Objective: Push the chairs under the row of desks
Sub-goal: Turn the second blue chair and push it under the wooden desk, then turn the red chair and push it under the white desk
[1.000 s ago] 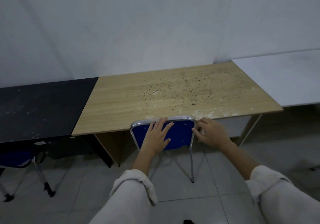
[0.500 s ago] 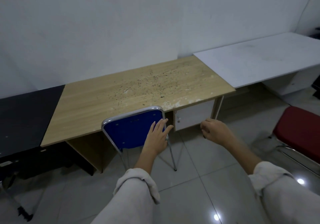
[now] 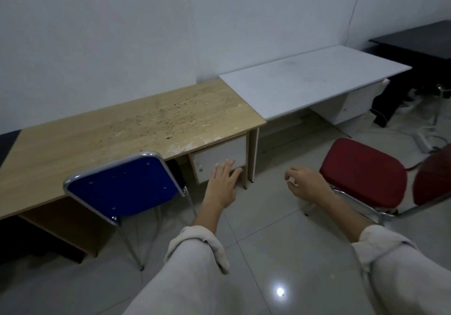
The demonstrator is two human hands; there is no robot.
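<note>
A blue chair [image 3: 122, 188] with a chrome frame stands tucked against the front edge of the wooden desk [image 3: 117, 129], its backrest towards me. My left hand [image 3: 223, 180] hovers to the right of that chair, fingers spread, touching nothing. My right hand [image 3: 305, 184] hangs in the air with loosely curled fingers, just left of a red chair [image 3: 363, 173]. The red chair stands out on the floor in front of the white desk [image 3: 312, 80], apart from it.
A black desk [image 3: 415, 39] stands at the far right with a dark cloth, cables and a power strip [image 3: 423, 141] on the floor beneath it. A white drawer unit [image 3: 219, 158] hangs under the wooden desk. Glossy tiled floor lies in front of me.
Both hands have come off the blue chair's backrest. My view has swung right, bringing the red chair, white desk and far black desk into sight.
</note>
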